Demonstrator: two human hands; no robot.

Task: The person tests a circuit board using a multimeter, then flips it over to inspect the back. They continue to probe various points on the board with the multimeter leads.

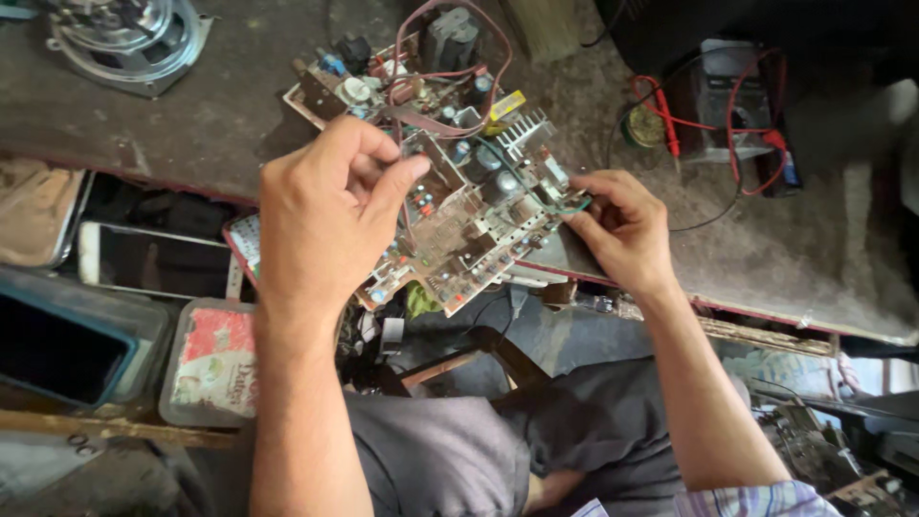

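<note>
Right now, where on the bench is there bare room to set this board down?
Bare bench lies between the speaker and the circuit board. More is right of the right hand, below the red test leads. The near left edge is crowded with a phone and tins. The left hand pinches a wire.

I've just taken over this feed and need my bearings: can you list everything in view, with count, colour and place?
Circuit board: one, brown, crowded with parts, held at the bench edge, centre.
Heat sink: one, silver, finned, on the board's far right.
Workbench: one, dark grey, dusty, across the top.
Speaker: one, metal grey, top left on the bench.
Test leads: red wires, top right on the bench.
Phone: one, white-edged, dark screen, left below the bench.
Lidded tub: one, clear with red-and-white lid, lower left.
Left hand: pinching among the board's parts.
Right hand: gripping the board's right edge.
</note>
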